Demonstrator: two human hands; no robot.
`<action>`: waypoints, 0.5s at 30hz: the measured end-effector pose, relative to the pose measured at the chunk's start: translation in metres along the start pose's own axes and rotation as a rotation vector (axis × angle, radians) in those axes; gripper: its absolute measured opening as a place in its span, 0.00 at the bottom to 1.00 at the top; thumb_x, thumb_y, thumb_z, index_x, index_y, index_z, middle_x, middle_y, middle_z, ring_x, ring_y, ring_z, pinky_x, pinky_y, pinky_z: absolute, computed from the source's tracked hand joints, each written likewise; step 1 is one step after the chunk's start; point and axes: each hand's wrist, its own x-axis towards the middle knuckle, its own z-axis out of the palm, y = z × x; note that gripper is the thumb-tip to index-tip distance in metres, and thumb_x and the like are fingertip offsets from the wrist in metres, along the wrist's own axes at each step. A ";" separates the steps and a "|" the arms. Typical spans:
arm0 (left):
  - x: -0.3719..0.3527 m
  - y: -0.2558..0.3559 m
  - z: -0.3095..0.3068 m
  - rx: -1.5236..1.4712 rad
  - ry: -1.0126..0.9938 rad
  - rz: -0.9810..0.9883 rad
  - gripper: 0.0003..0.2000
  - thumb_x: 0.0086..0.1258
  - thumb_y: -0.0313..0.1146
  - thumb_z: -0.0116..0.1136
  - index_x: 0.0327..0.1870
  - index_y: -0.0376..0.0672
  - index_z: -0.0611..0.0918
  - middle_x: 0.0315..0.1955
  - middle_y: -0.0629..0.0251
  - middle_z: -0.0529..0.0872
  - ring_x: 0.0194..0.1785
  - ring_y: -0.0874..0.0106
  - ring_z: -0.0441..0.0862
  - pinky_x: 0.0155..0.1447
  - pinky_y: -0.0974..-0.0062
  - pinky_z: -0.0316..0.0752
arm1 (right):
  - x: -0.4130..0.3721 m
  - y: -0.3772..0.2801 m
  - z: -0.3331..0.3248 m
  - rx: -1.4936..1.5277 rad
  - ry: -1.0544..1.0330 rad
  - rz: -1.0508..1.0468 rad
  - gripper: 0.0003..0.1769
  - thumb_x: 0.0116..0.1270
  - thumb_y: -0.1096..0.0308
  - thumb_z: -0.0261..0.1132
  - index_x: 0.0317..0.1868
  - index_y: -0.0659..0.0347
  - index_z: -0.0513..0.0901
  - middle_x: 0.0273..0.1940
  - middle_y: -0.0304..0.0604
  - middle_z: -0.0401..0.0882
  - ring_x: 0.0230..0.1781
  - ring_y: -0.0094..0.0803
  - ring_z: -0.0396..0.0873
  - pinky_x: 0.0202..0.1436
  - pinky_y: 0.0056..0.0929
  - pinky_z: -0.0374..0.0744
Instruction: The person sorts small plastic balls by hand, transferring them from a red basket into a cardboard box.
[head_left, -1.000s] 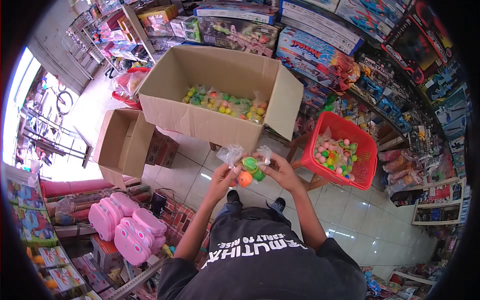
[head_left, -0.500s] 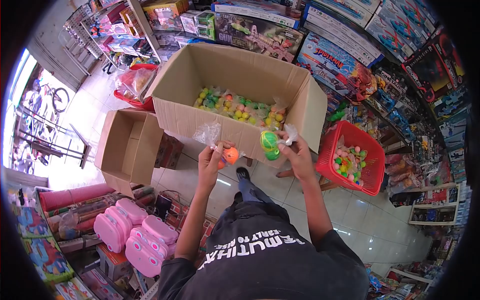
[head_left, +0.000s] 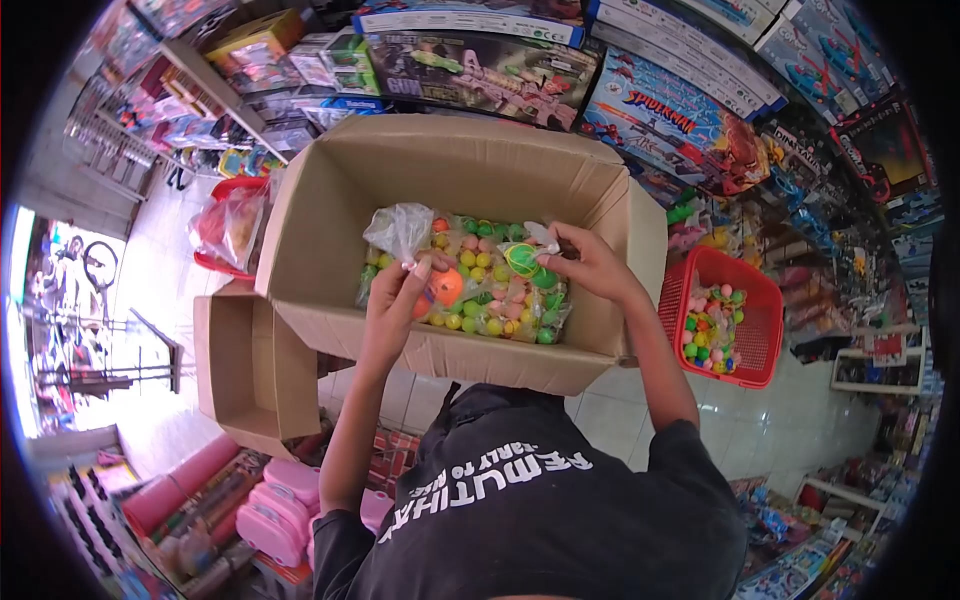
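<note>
At frame centre, over open cardboard box (head_left: 480, 165) of bagged coloured balls (head_left: 492, 305): clear plastic bag (head_left: 396, 228) with orange ball (head_left: 447, 287) gripped by left hand (head_left: 395, 300); bagged green ball (head_left: 522, 260) pinched by right hand (head_left: 590, 262). Red basket (head_left: 766, 340) seen at right.
</note>
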 end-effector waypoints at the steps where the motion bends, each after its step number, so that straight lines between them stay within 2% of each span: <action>1: 0.016 -0.001 -0.002 0.047 -0.013 -0.043 0.12 0.71 0.35 0.44 0.40 0.34 0.76 0.39 0.62 0.80 0.44 0.77 0.74 0.51 0.78 0.68 | 0.010 0.003 -0.005 -0.077 -0.058 0.000 0.11 0.60 0.66 0.61 0.34 0.64 0.69 0.32 0.42 0.75 0.31 0.26 0.72 0.36 0.25 0.69; 2: 0.030 -0.005 -0.004 0.048 -0.020 -0.075 0.12 0.70 0.35 0.45 0.40 0.34 0.77 0.39 0.65 0.80 0.44 0.79 0.74 0.50 0.80 0.67 | 0.018 0.004 -0.011 -0.068 -0.046 0.013 0.11 0.60 0.66 0.61 0.34 0.64 0.69 0.32 0.42 0.75 0.31 0.26 0.72 0.36 0.25 0.69; 4: 0.057 -0.013 -0.009 0.059 -0.030 -0.132 0.13 0.70 0.36 0.45 0.40 0.34 0.77 0.38 0.66 0.80 0.43 0.80 0.74 0.50 0.80 0.67 | 0.038 0.002 -0.023 -0.355 -0.133 0.041 0.12 0.59 0.66 0.61 0.36 0.64 0.69 0.32 0.50 0.75 0.35 0.42 0.75 0.39 0.32 0.71; 5: 0.069 -0.018 -0.009 0.069 -0.035 -0.187 0.13 0.70 0.36 0.45 0.39 0.34 0.78 0.37 0.66 0.80 0.43 0.80 0.73 0.49 0.81 0.67 | 0.050 0.007 -0.029 -0.351 -0.121 0.058 0.12 0.59 0.66 0.61 0.36 0.64 0.69 0.32 0.50 0.75 0.35 0.42 0.75 0.39 0.32 0.71; 7: 0.092 -0.029 -0.019 0.107 -0.119 -0.261 0.13 0.70 0.37 0.46 0.39 0.35 0.78 0.36 0.67 0.80 0.42 0.81 0.73 0.49 0.82 0.66 | 0.070 0.021 -0.038 -0.505 -0.188 -0.071 0.12 0.57 0.67 0.61 0.37 0.64 0.69 0.34 0.53 0.75 0.40 0.52 0.73 0.42 0.40 0.71; 8: 0.104 -0.033 -0.024 0.154 -0.181 -0.306 0.14 0.70 0.38 0.46 0.39 0.35 0.78 0.34 0.67 0.80 0.41 0.81 0.72 0.49 0.82 0.66 | 0.081 0.024 -0.041 -0.634 -0.217 -0.104 0.15 0.56 0.67 0.61 0.41 0.64 0.70 0.34 0.53 0.75 0.43 0.51 0.73 0.46 0.43 0.71; 12: 0.137 -0.057 -0.034 0.245 -0.384 -0.357 0.14 0.69 0.39 0.47 0.40 0.36 0.79 0.34 0.68 0.80 0.40 0.81 0.72 0.49 0.82 0.66 | 0.115 0.051 -0.035 -0.777 -0.265 -0.068 0.16 0.55 0.67 0.62 0.43 0.64 0.72 0.37 0.52 0.76 0.44 0.49 0.74 0.47 0.42 0.72; 14: 0.144 -0.062 -0.029 0.251 -0.430 -0.375 0.15 0.69 0.40 0.47 0.40 0.36 0.79 0.34 0.68 0.80 0.40 0.80 0.73 0.49 0.81 0.66 | 0.133 0.060 -0.024 -0.879 -0.540 0.165 0.17 0.55 0.69 0.62 0.45 0.63 0.73 0.40 0.51 0.76 0.46 0.48 0.73 0.49 0.42 0.72; 15: 0.147 -0.064 -0.029 0.264 -0.469 -0.389 0.15 0.70 0.41 0.46 0.39 0.36 0.79 0.34 0.67 0.80 0.41 0.79 0.73 0.49 0.81 0.66 | 0.138 0.069 -0.020 -0.870 -0.543 0.169 0.17 0.55 0.69 0.62 0.45 0.63 0.73 0.40 0.51 0.76 0.46 0.48 0.73 0.49 0.42 0.72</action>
